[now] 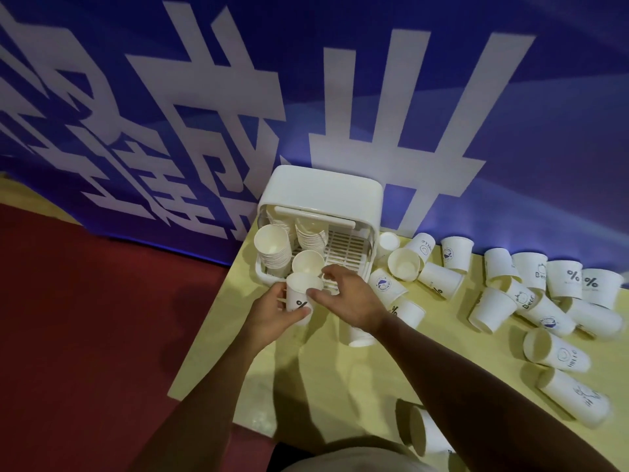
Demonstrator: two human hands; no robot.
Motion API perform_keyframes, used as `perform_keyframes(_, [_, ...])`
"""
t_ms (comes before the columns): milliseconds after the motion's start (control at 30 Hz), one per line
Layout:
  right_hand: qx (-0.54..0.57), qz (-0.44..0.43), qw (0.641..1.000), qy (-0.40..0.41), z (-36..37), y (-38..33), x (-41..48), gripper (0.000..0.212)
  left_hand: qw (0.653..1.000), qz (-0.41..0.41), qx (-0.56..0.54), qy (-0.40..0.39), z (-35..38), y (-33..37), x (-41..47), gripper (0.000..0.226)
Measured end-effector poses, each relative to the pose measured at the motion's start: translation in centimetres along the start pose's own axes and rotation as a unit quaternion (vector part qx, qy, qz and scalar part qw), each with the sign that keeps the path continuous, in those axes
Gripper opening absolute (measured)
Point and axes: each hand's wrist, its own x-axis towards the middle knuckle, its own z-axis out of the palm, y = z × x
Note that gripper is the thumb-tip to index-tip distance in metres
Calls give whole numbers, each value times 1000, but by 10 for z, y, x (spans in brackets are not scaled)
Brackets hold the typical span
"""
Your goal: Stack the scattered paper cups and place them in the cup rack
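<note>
Right at the near-left corner of the pale yellow table (326, 369), the person's left hand (272, 315) grips an upright paper cup (301, 298) with a black % mark, thumb across its front and fingers curled behind. The right hand (350, 298) is close in beside it, thumb against the cup's upper side and fingers loosely bent toward the rim; I can't tell whether it is actually pinching the cup. Both hands are just in front of the white cup rack (320, 195), whose front stands open. Inside, a tall stack of cups (272, 250) leans at the left, with a second stack (309, 233) behind and another cup mouth (308, 262) just above the held one. The scattered cups (493, 310) lie tumbled over the table to the right, some upright, most on their sides. A blue banner (340, 97) with big white characters hangs behind.
</note>
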Motion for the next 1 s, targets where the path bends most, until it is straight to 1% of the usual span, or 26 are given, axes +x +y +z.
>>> perform_keyframes(100, [37,12,999,0,-1,-11,-3,74,1000,16,-7,4,1,11,-3,66])
perform_keyframes(267, [48,-17,998,35,-7,-26,5,66,999,30,3,15,-7,15,-4,62])
perform_keyframes(367, [51,-24,994,89,-11,-31,12,76,1000,11,16,19,-13,6,-4,52])
perform_keyframes(433, [44,-31,993,109,-12,-34,17,79,1000,1,22,16,-16,-3,-3,46])
perform_keyframes(633, [-26,-48,993,109,3,-35,32,68,999,-15,32,-9,-20,-23,4,45])
perform_keyframes(700, [-29,-42,993,109,9,-33,36,67,999,-20,32,-19,-22,-29,7,45])
perform_keyframes(767, [-34,-34,993,103,14,-30,38,68,999,-23,35,-28,-23,-34,9,44])
perform_keyframes(933, [-49,-4,995,89,17,-19,34,80,998,-24,39,-51,-17,-41,17,41])
perform_keyframes(1000, [-47,8,995,88,14,-12,30,79,997,-22,33,-63,-10,-40,20,37])
